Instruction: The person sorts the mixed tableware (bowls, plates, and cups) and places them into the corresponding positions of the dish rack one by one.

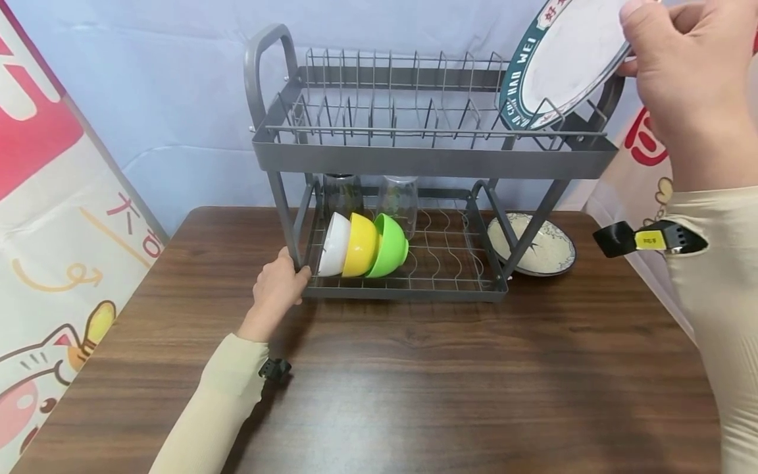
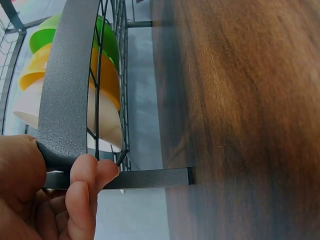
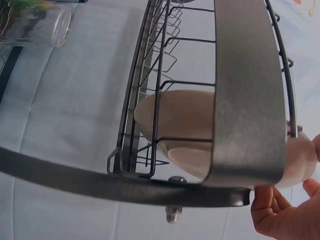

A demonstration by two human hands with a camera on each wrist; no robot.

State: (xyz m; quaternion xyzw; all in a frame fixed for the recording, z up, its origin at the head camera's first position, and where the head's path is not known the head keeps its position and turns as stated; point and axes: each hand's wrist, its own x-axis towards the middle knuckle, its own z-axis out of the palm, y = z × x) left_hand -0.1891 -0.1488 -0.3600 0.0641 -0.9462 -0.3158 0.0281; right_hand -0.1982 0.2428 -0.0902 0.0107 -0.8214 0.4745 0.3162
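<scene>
A grey two-tier dish rack [image 1: 414, 162] stands on the table. My left hand [image 1: 279, 283] grips its lower frame at the front left corner; in the left wrist view, thumb and fingers [image 2: 82, 210] curl round the bar. At the top right, my right hand [image 1: 689, 85] pinches the rim of a white plate [image 1: 571, 56] with a green lettered border. The plate leans, its lower edge among the upper tier's wires. In the right wrist view the rack's end bar partly hides the plate [image 3: 182, 117], and the right fingers [image 3: 272, 212] touch its edge.
On the lower tier a white bowl [image 1: 333, 247], a yellow bowl [image 1: 360, 245] and a green bowl [image 1: 392, 247] nest on their sides. Behind them stand two clear glasses [image 1: 398, 201]. An oval patterned dish [image 1: 547, 250] lies right of the rack on the wooden table [image 1: 414, 368].
</scene>
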